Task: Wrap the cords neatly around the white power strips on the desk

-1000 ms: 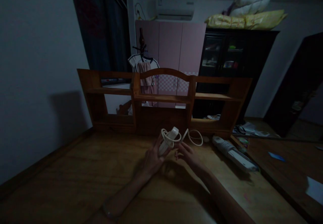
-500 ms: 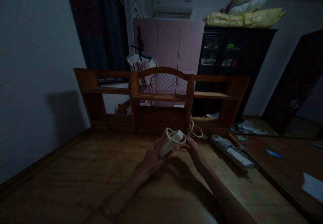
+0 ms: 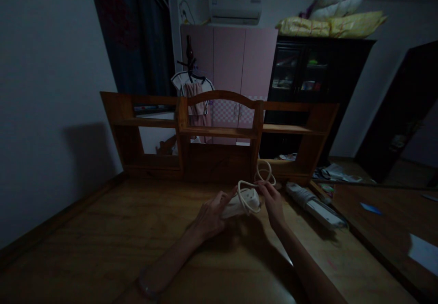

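My left hand is closed around the near end of a white power strip, held just above the wooden desktop. Sockets show at the strip's far end, tilted up. A white cord loops around that end, and more of its loops rise in front of the shelf. Fingers of my right hand pinch the cord just right of the strip. To the right lies a second white power strip with a grey cord wrapped around one end.
A wooden shelf unit stands along the desk's back edge. At the right is a lower brown surface with a blue card and a white paper. A white wall borders the desk on the left.
My right hand has moved right and pulled the cord with it, so fewer loops lie around the power strip. The strip has turned, showing its sockets. My left hand keeps its hold.
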`<move>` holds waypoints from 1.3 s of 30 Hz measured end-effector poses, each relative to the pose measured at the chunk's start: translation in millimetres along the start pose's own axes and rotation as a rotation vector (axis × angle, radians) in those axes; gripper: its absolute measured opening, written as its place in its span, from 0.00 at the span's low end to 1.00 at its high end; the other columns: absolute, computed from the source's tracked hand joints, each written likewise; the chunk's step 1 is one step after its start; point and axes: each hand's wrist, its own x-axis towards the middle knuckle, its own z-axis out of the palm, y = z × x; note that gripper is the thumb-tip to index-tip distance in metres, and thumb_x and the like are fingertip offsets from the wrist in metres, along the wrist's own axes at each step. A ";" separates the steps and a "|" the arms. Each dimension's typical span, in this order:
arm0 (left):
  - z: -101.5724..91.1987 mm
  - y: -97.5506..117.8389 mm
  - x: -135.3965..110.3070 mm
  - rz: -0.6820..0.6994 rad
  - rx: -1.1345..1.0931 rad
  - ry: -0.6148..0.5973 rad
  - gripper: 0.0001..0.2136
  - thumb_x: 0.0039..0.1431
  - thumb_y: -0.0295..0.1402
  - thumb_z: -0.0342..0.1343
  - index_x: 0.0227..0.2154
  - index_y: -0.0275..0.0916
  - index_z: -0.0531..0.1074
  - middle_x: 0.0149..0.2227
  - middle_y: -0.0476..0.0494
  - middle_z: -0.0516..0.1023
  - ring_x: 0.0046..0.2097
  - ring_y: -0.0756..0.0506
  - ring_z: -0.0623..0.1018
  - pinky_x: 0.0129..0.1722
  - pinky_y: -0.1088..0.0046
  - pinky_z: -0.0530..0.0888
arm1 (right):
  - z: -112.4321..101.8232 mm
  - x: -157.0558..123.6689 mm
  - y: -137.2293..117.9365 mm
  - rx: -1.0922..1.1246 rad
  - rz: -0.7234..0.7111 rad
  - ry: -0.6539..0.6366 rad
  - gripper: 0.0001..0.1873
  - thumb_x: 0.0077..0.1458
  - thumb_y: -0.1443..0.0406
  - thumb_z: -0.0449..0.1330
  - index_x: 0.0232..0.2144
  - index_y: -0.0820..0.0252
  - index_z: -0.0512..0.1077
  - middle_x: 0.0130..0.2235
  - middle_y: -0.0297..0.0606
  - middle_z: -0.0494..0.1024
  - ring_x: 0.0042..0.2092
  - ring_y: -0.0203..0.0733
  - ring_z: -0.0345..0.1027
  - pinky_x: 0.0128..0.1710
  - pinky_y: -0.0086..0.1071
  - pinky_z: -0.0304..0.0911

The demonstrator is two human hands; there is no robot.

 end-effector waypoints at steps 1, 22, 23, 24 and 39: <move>-0.2 0.7 -0.1 -0.006 0.001 0.000 0.40 0.51 0.29 0.54 0.63 0.57 0.40 0.46 0.48 0.67 0.42 0.45 0.72 0.40 0.72 0.69 | 0.8 -0.7 -1.7 -0.010 -0.010 0.006 0.15 0.53 0.54 0.62 0.35 0.58 0.75 0.37 0.38 0.77 0.40 0.44 0.70 0.43 0.34 0.62; 11.9 -8.3 -0.9 -0.150 0.055 0.084 0.34 0.49 0.29 0.55 0.60 0.47 0.51 0.50 0.42 0.65 0.47 0.42 0.70 0.46 0.67 0.68 | 0.7 -8.4 18.2 -0.485 -0.083 -0.037 0.24 0.58 0.49 0.54 0.19 0.59 0.67 0.20 0.33 0.68 0.24 0.39 0.62 0.25 0.29 0.52; 11.3 -7.9 -1.0 -0.152 0.066 0.079 0.35 0.48 0.29 0.55 0.60 0.49 0.50 0.50 0.43 0.65 0.47 0.42 0.70 0.45 0.68 0.68 | 1.4 -8.7 17.5 -0.480 -0.089 -0.033 0.23 0.58 0.49 0.54 0.20 0.59 0.67 0.20 0.33 0.68 0.25 0.39 0.62 0.25 0.29 0.52; 10.3 -7.4 -1.1 -0.154 0.076 0.076 0.36 0.48 0.29 0.55 0.61 0.50 0.50 0.49 0.44 0.65 0.46 0.42 0.70 0.44 0.68 0.68 | 2.1 -8.8 16.1 -0.460 -0.092 -0.035 0.23 0.58 0.50 0.54 0.20 0.59 0.67 0.20 0.33 0.68 0.25 0.39 0.62 0.26 0.29 0.52; 13.9 -20.7 1.3 -0.434 -0.043 0.281 0.28 0.52 0.29 0.53 0.57 0.46 0.58 0.49 0.42 0.67 0.43 0.44 0.73 0.40 0.70 0.70 | -2.6 7.8 3.6 0.594 0.271 0.024 0.25 0.54 0.44 0.56 0.32 0.59 0.75 0.26 0.34 0.72 0.22 0.32 0.59 0.25 0.26 0.61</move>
